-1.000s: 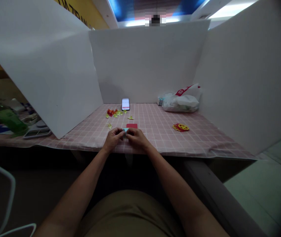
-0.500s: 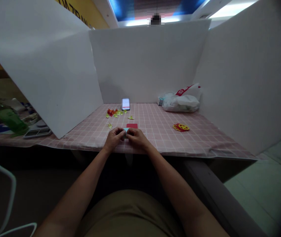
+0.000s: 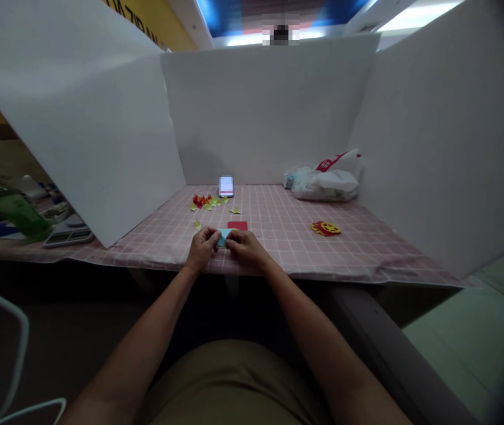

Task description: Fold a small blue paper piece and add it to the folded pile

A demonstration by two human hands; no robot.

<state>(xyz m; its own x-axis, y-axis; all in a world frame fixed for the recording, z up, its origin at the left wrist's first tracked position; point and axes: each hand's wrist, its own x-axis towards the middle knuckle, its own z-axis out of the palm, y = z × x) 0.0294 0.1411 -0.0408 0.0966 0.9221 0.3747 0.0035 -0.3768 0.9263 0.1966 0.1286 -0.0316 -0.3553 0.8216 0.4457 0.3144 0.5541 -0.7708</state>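
My left hand (image 3: 202,248) and my right hand (image 3: 245,248) meet near the front edge of the pink checked table (image 3: 278,242). Both pinch a small light-blue folded paper (image 3: 224,236) between their fingertips, low over the cloth. A red paper square (image 3: 237,225) lies flat just beyond my hands. A single yellow folded piece (image 3: 197,225) sits to the left of my left hand.
A heap of small red and yellow folded papers (image 3: 205,202) lies in front of a lit phone (image 3: 226,186) propped on the back panel. A red-and-yellow cutout (image 3: 325,228) and a white plastic bag (image 3: 325,180) are at right. White boards wall three sides; clutter (image 3: 16,212) lies left.
More of the blue paper shows between my fingers now. My hands have shifted only slightly over the table.
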